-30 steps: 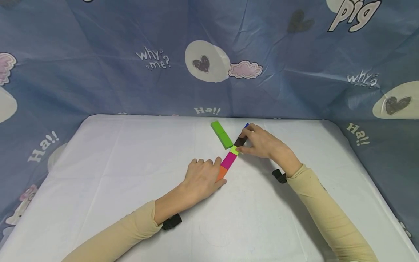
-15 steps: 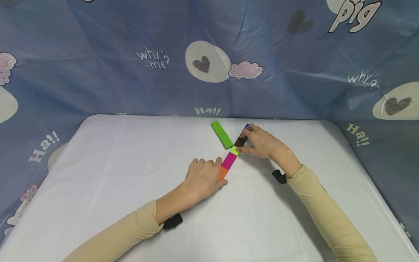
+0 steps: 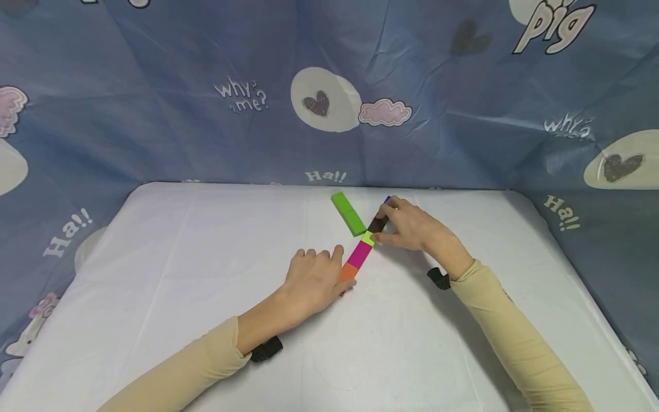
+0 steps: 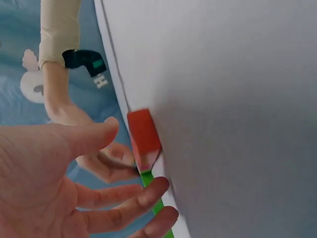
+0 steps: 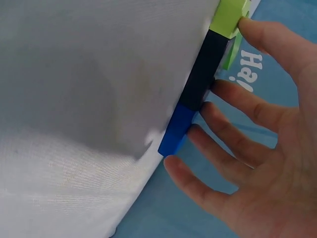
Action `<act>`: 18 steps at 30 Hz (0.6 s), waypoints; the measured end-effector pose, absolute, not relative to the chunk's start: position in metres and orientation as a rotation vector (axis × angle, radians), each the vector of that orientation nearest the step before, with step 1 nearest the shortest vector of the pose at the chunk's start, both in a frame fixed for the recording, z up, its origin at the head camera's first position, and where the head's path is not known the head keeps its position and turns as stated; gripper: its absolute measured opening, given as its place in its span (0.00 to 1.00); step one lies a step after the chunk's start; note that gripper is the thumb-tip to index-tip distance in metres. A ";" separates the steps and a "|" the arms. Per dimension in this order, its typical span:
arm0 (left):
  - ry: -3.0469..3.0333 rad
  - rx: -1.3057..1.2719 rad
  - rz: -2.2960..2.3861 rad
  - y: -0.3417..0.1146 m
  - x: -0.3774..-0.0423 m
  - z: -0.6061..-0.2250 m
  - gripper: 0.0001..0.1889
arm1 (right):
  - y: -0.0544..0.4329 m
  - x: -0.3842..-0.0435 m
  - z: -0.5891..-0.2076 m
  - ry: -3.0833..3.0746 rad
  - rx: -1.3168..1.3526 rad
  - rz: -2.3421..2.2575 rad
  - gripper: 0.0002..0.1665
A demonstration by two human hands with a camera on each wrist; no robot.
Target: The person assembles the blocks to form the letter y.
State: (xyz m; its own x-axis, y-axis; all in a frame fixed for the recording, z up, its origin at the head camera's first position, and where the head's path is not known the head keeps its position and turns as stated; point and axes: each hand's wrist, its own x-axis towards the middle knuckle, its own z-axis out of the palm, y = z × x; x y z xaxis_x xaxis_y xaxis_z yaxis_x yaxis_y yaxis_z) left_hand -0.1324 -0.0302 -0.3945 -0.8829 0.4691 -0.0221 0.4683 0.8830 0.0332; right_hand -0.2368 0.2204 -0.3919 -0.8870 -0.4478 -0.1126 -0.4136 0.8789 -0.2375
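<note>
A slanted row of blocks lies end to end on the table: orange (image 3: 347, 273), magenta (image 3: 358, 254), lime (image 3: 368, 238), black (image 3: 377, 224) and blue (image 5: 177, 126). My left hand (image 3: 311, 280) is at the near end, thumb and fingers loosely spread around the orange block. In the left wrist view a gap shows between the thumb and the row's red-orange end (image 4: 143, 131). My right hand (image 3: 412, 226) grips the black block from above with curled fingers. Its thumb touches the lime block; other fingertips lie along the black and blue blocks.
Two green blocks (image 3: 347, 213) form a second line, its near end meeting the row beside the lime block. The white table (image 3: 216, 246) ends at a blue printed cloth (image 3: 231, 137) behind. Black wrist straps (image 3: 439, 278) hang under the wrists.
My left hand has eased slightly left, baring more of the orange block and a bit of red at its near end. The right hand and the blocks stay in place.
</note>
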 end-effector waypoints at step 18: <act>3.046 0.707 0.191 -0.059 -0.138 -0.387 0.28 | 0.224 -0.234 -0.392 2.902 -0.708 -0.318 0.32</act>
State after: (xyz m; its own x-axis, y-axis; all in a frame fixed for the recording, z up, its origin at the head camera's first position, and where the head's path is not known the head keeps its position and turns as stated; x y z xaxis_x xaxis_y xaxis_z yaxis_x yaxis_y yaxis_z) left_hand -0.1382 -0.0587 -0.3875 -0.8982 0.4392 0.0194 0.4382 0.8908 0.1206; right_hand -0.2336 0.2240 -0.3921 -0.8800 -0.4677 -0.0826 -0.4387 0.8671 -0.2359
